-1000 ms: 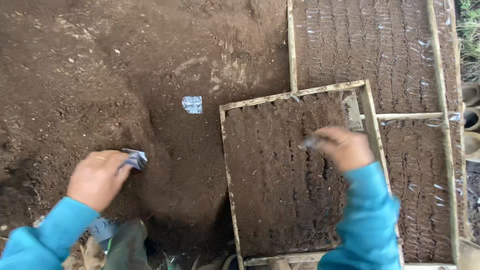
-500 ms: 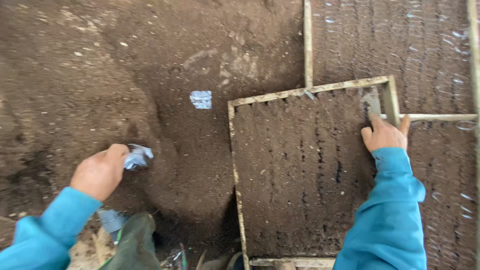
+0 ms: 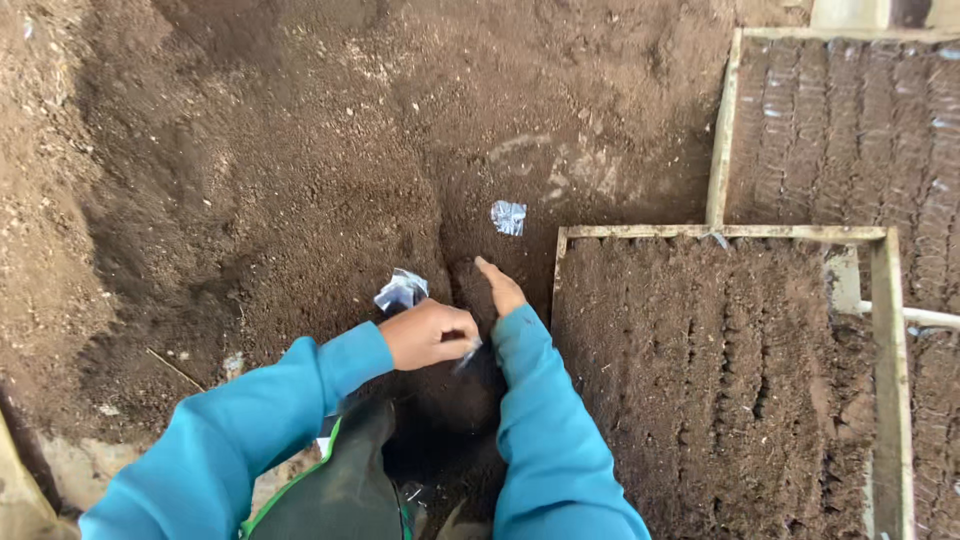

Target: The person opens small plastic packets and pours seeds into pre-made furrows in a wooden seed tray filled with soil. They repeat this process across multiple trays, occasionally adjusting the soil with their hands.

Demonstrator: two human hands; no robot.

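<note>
Comparing with half a second back: right hand (image 3: 500, 288) gone from the far corner of the wooden frame (image 3: 720, 232), now brought in low beside the left hand (image 3: 430, 334), both close together over the dark soil (image 3: 250, 180) just left of the frame's near corner. Left hand shifted too, inward and toward the middle, the crumpled clear plastic bag (image 3: 401, 291) no longer pinched at its fingertips but sticking up just beyond the knuckles, touching or nearly touching them. View also swung, so the small scrap of clear plastic (image 3: 508, 217) sits higher and to the right of the hands, lying alone on the soil. Left grip curled shut, fingers folded in around a thin pale sliver at the thumb side; cannot tell what that sliver is. Right hand flat and edge-on, fingers straight and together, pointing away and pressed into the soil, holding nothing. Both teal sleeves angled in from below, forearms almost meeting. Filled rows of soil packed inside the frame to the right; a second frame (image 3: 722, 130) with more rows behind it.
</note>
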